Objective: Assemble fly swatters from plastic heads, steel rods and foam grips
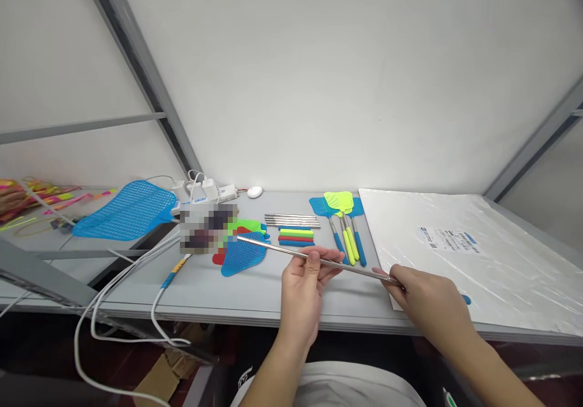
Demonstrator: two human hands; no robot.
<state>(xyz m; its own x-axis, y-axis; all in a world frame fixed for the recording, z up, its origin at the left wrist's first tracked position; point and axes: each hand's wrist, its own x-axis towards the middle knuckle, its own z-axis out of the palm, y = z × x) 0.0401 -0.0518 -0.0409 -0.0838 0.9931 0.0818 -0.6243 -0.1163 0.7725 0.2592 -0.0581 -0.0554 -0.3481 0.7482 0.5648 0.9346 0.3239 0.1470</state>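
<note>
A fly swatter with a blue mesh head [127, 212] and a long metal rod [273, 249] stretches across the table, raised above its surface. My left hand [307, 291] pinches the rod between thumb and fingers near its middle. At the other end, my right hand [428, 300] is wrapped around the swatter, and a blue handle tip [466, 299] sticks out beyond it. Below the rod lie loose mesh heads in blue [243, 255], green and red. Behind my left hand are several thin metal rods [292, 220] and several coloured handles [296, 237].
Several whole fly swatters [348, 237] lie at centre right, beside a large white wrapped panel [428, 206] with a label. White cables [98, 310], chargers [209, 189] and a round white device [254, 192] sit left. Grey metal posts [141, 61] flank the table. A pixelated patch hides part of the rod.
</note>
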